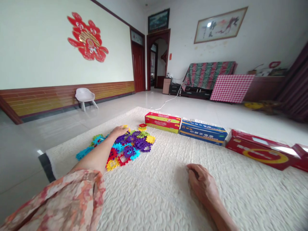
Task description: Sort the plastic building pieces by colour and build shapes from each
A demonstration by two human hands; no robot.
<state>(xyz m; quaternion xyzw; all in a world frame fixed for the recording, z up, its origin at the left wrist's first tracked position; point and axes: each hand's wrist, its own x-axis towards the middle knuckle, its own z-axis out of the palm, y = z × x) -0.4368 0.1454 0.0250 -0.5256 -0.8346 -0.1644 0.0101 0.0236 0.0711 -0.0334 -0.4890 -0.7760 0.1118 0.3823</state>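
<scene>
My left hand (118, 131) reaches to the far side of a loose pile of plastic building blocks (130, 151). Its fingers are closed at a yellow building block (125, 127), which shows only in part past the fingertips. The pieces are flat, notched squares in purple, light blue, red, yellow and green, some with window-like openings. Near the pile's right edge lies a solid yellow block (150, 139). My right hand (202, 181) rests on the cream quilted mat (154, 192), fingers curled in, with nothing visible in them.
Along the mat's far edge stand a red and yellow box (162, 123), a blue box (203, 132) and a dark red box (261, 150), with another red box at the right edge. A white chair (85, 95) stands by the left wall. A white cable (169, 100) crosses the floor.
</scene>
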